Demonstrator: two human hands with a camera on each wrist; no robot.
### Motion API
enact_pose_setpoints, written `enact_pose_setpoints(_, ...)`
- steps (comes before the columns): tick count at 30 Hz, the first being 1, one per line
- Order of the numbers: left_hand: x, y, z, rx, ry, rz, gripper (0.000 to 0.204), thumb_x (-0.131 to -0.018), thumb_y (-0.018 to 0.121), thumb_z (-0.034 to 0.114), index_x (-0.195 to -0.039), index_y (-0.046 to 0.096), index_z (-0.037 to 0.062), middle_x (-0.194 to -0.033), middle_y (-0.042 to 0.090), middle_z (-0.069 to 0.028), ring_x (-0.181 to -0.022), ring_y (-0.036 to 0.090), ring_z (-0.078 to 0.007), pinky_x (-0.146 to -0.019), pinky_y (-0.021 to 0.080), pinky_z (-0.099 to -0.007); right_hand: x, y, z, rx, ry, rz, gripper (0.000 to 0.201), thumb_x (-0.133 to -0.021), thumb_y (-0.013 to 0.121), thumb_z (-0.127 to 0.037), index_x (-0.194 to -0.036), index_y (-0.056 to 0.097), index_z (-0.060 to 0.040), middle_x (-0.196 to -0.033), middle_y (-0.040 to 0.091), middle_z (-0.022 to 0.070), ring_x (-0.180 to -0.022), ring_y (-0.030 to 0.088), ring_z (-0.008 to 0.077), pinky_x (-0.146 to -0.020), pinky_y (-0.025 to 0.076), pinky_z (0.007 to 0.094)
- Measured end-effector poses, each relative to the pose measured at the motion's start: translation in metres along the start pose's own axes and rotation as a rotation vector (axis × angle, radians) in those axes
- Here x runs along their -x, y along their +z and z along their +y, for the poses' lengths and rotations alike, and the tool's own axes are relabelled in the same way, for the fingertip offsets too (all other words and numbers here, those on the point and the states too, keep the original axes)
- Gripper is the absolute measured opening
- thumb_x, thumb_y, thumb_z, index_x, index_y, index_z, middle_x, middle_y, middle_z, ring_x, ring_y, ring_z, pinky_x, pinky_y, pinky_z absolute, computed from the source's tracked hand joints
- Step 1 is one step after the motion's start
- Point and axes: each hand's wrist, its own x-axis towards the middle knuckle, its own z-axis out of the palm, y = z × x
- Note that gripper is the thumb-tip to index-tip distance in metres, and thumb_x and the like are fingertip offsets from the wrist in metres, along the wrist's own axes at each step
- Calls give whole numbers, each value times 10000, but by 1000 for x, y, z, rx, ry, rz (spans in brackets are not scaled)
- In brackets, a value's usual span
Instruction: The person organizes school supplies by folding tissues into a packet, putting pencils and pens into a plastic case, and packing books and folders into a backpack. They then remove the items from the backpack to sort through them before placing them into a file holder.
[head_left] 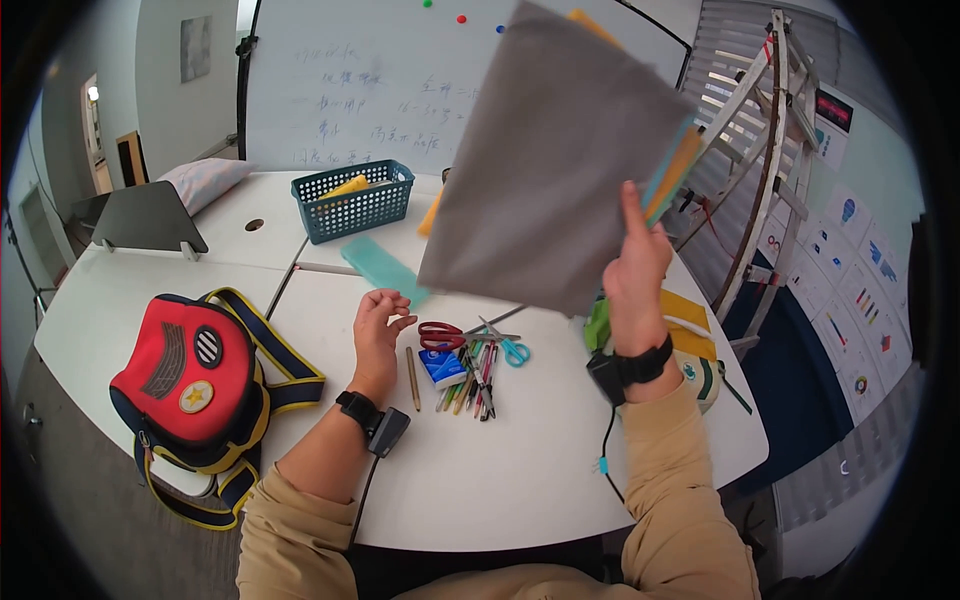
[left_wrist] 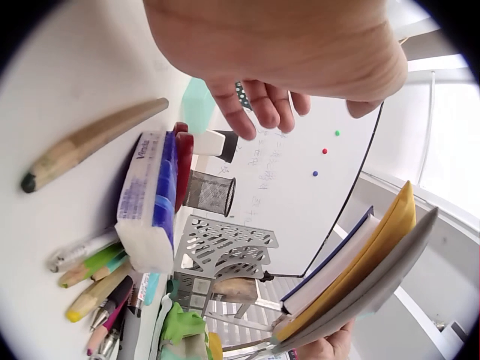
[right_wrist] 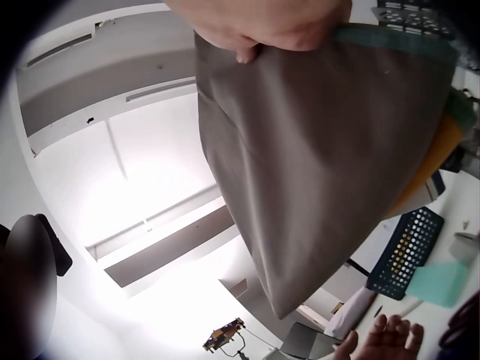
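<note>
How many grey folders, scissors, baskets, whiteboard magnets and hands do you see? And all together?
Grey folder: 1
Red-handled scissors and blue-handled scissors: 2
Basket: 1
Green magnet, red magnet, blue magnet: 3
Left hand, right hand: 2
Total: 9

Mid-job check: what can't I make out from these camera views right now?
- Right grip: head view; the gray folder hides its far side.
- Whiteboard writing: head view; too faint and small to read reliably.
- Basket: head view; its wall hides much of what lies inside.
- Left grip: right wrist view; cut off by the bottom edge.
- Pens and pencils: left wrist view; bottom edge cuts some off.
</note>
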Motion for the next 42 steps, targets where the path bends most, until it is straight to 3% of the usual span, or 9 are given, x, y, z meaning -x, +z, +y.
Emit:
enact_pose_setpoints(3, 1, 0, 12, 94, -49, -119, 586, -1210, 408, 596, -1372, 622, 75, -1297, 711, -82, -1251, 664, -203, -1133, 543, -416, 27, -8, 11, 12, 86, -89, 382, -965, 985, -204, -1220, 803, 13, -1182, 787, 34, -1097, 680, 119, -1047, 511, 309)
enact_pose_setpoints(7, 4, -4, 22, 208, -149, -265, 682, -1205, 391, 667, -1537, 573, 100, -1520, 682, -102, -1444, 619, -235, -1259, 463, -419, 55, -12, 26, 48, 146, -158, 359, -948, 992, -171, -1188, 822, 35, -1149, 810, 29, -1023, 699, 106, -982, 537, 286)
enact_pose_setpoints(10, 16, 6, 29, -31, -159, -272, 709, -1202, 483, 616, -1674, 481, 87, -1600, 636, -107, -1516, 569, -237, -1295, 437, -423, 65, -13, 39, 133, 152, -188, 289, -966, 980, -196, -1097, 842, 21, -994, 783, -29, -865, 642, 62, -821, 525, 263)
enact_pose_setpoints(11, 25, 12, 40, -132, -70, -363, 719, -1179, 660, 441, -1734, 412, 55, -1654, 597, -115, -1551, 543, -234, -1316, 418, -411, 64, -17, 44, 167, 159, -218, 283, -968, 980, -205, -1080, 845, 17, -966, 768, -42, -842, 621, 51, -792, 512, 261)
enact_pose_setpoints(15, 32, 39, 48, -337, -45, -299, 654, -1143, 723, 115, -1720, 425, 34, -1652, 599, -112, -1506, 584, -206, -1281, 457, -375, 55, -15, 17, 403, 150, -324, 476, -1077, 862, -370, -816, 702, -5, -765, 614, -38, -720, 468, 61, -654, 412, 317)
enact_pose_setpoints(25, 19, 27, 44, -401, 101, -163, 355, -1167, 645, 89, -1514, 633, 14, -1397, 769, -59, -1278, 697, -131, -1151, 515, -305, 28, -33, -28, 567, -227, -334, 650, -1176, 708, -408, -767, 479, 42, -730, 442, 66, -709, 371, 169, -645, 380, 408)
enact_pose_setpoints(32, -4, -10, 54, -277, 230, 112, 362, -1163, 641, 119, -1507, 642, 6, -1434, 742, -71, -1290, 674, -157, -1173, 473, -319, -16, -64, -62, 395, -49, -232, 621, -1160, 735, -453, -729, 497, -75, -695, 410, -69, -657, 325, 57, -571, 280, 325)
enact_pose_setpoints(35, -13, -25, 57, -230, 205, 253, 346, -1179, 603, 127, -1506, 624, 16, -1429, 735, -76, -1290, 680, -178, -1148, 503, -333, -29, -73, -68, 307, 1, -173, 526, -1149, 756, -449, -790, 681, -71, -705, 483, -100, -638, 343, 35, -569, 270, 301)
enact_pose_setpoints(42, -21, -45, 74, -228, 102, 405, 259, -1179, 562, 119, -1407, 645, 27, -1323, 749, -104, -1176, 712, -185, -1047, 554, -341, -26, -71, -56, 314, 257, -332, 500, -1112, 805, -446, -920, 809, 15, -796, 708, -28, -673, 565, 53, -626, 451, 281)
